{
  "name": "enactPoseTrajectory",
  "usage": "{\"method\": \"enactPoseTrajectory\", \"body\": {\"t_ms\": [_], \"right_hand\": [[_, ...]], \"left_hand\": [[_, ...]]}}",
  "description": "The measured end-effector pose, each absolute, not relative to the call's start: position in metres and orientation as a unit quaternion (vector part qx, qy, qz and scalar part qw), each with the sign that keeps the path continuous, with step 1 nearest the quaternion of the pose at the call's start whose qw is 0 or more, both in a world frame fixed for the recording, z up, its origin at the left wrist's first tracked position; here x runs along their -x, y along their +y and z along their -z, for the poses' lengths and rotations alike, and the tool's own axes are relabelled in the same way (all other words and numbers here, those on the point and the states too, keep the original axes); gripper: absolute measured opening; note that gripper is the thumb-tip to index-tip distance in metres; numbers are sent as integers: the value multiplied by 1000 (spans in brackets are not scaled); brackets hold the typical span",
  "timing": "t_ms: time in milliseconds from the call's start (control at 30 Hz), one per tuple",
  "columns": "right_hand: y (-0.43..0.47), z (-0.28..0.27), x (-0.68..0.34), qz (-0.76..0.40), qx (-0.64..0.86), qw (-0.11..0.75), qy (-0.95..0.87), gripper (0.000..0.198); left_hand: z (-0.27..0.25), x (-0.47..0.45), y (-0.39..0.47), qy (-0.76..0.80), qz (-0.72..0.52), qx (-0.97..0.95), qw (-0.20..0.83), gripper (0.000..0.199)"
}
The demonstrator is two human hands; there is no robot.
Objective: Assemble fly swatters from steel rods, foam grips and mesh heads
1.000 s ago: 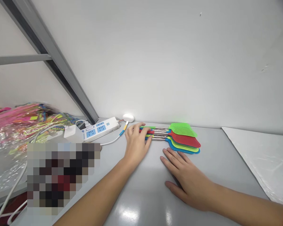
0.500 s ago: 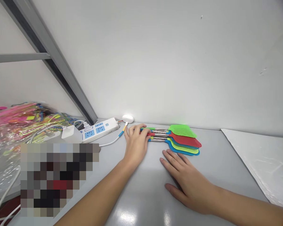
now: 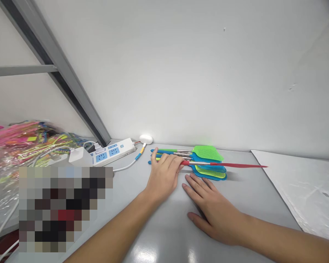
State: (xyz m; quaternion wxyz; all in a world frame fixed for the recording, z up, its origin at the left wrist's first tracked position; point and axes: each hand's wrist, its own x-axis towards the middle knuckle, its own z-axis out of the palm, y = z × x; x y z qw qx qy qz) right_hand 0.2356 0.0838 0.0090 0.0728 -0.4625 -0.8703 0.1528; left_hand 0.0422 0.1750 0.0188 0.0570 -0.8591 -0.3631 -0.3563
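My left hand (image 3: 166,173) is closed round the handle of a red fly swatter (image 3: 235,165). The swatter is turned on edge, so its head shows as a thin strip pointing right. Under and behind it lies a pile of fly swatters with metal shafts: a green one (image 3: 207,152) at the back, a yellow-green one (image 3: 212,172) and several blue ones (image 3: 197,171). Their handles point left, partly hidden by my left hand. My right hand (image 3: 212,210) rests flat on the grey table (image 3: 164,226), fingers spread, just in front of the blue heads.
A white power strip (image 3: 116,151) with plugs and a small white device (image 3: 146,139) on a cable sit at the back left. Plastic-wrapped colourful goods (image 3: 22,146) are heaped far left. A white sheet (image 3: 298,190) lies at right; a wall stands behind.
My left hand has drawn the red fly swatter off the pile and tipped it from flat onto its edge, moving it right. My right hand stays in place on the table.
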Motion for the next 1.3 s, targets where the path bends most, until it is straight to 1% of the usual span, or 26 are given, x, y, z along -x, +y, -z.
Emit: {"method": "enactPoseTrajectory", "body": {"t_ms": [233, 333, 433, 500, 567, 633, 700, 767, 833, 900, 967, 1000, 1100, 1167, 1233, 1300], "right_hand": [[84, -10, -236, -140, 461, 73, -873, 64], [82, -9, -238, -158, 444, 108, -876, 60], [80, -6, -240, -213, 441, 194, -850, 57], [80, -2, -242, -271, 456, 283, -799, 55], [81, 1, -243, -326, 462, 371, -736, 49], [82, 3, -245, -355, 458, 436, -689, 42], [83, 4, -246, -348, 444, 480, -672, 36], [81, 5, -246, -336, 406, 513, -677, 28], [78, 5, -246, -356, 361, 536, -675, 24], [75, 4, -245, -417, 344, 554, -633, 28], [74, 3, -243, -493, 356, 555, -568, 31], [73, 3, -242, -532, 363, 542, -540, 31], [74, 4, -241, -626, 353, 471, -511, 39], [75, 5, -241, -669, 335, 402, -528, 48], [77, 4, -242, -691, 331, 349, -539, 54], [79, 1, -243, -705, 341, 328, -528, 52]], "left_hand": [[-16, -41, 176, -311, 370, 875, 38, 16], [-14, -41, 175, -305, 379, 874, 5, 17], [-11, -42, 171, -305, 383, 871, -28, 19], [-11, -43, 165, -306, 378, 872, -51, 19], [-11, -47, 156, -312, 355, 876, -97, 19], [-14, -53, 143, -311, 310, 886, -150, 20], [-17, -59, 129, -293, 259, 903, -178, 19], [-20, -64, 119, -260, 224, 921, -184, 17], [-21, -67, 113, -215, 223, 937, -161, 20], [-18, -67, 113, -164, 263, 944, -117, 30], [-16, -64, 116, -130, 318, 933, -110, 37], [-15, -62, 119, -126, 345, 920, -138, 39], [-15, -55, 128, -189, 425, 830, -307, 42], [-16, -51, 135, -266, 484, 738, -388, 47], [-16, -48, 141, -323, 524, 668, -418, 49], [-14, -46, 146, -339, 532, 649, -425, 47]]}}
